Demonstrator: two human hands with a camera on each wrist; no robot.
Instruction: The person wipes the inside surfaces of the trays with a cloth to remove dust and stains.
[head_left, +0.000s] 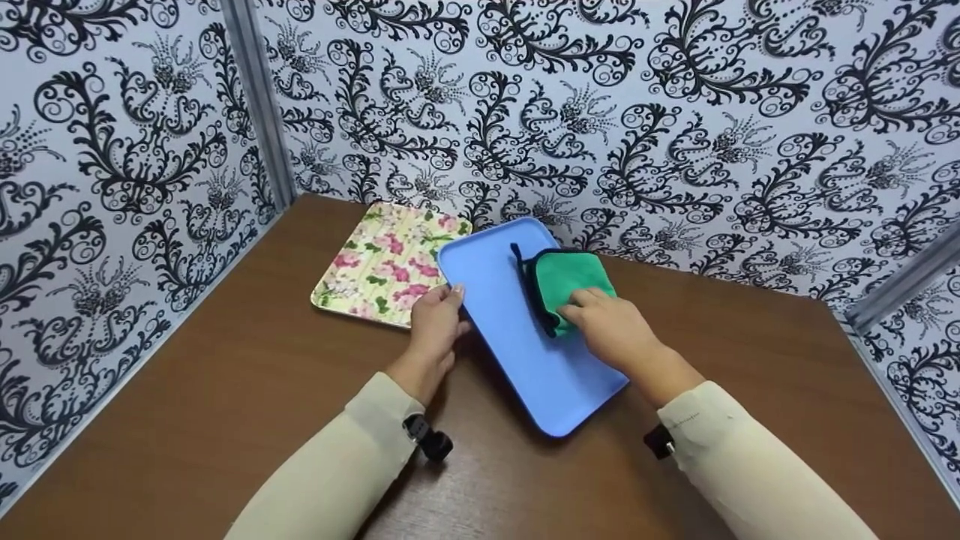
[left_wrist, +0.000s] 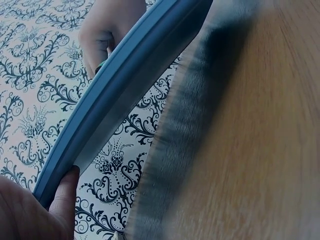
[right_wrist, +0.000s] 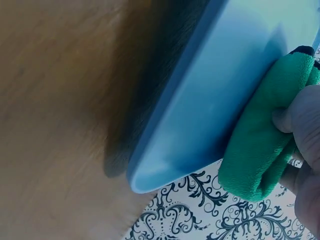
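Observation:
A blue rectangular tray (head_left: 510, 330) is held up off the table and tilted. My left hand (head_left: 437, 319) grips its left edge; in the left wrist view the thumb (left_wrist: 66, 197) lies against the tray's rim (left_wrist: 95, 107). My right hand (head_left: 611, 326) holds a folded green cloth (head_left: 574, 281) with black edging over the tray's inner face. In the right wrist view the cloth (right_wrist: 265, 135) is bunched between thumb and fingers, close to the tray surface (right_wrist: 205, 95). Whether it presses on the tray at every point, I cannot tell.
A floral tray (head_left: 390, 262) with pink flowers lies on the brown wooden table (head_left: 247, 375), left of and behind the blue one. Patterned black-and-white walls (head_left: 570, 112) stand at the back and sides. Dark wrist straps (head_left: 427, 437) sit over the cream sleeves.

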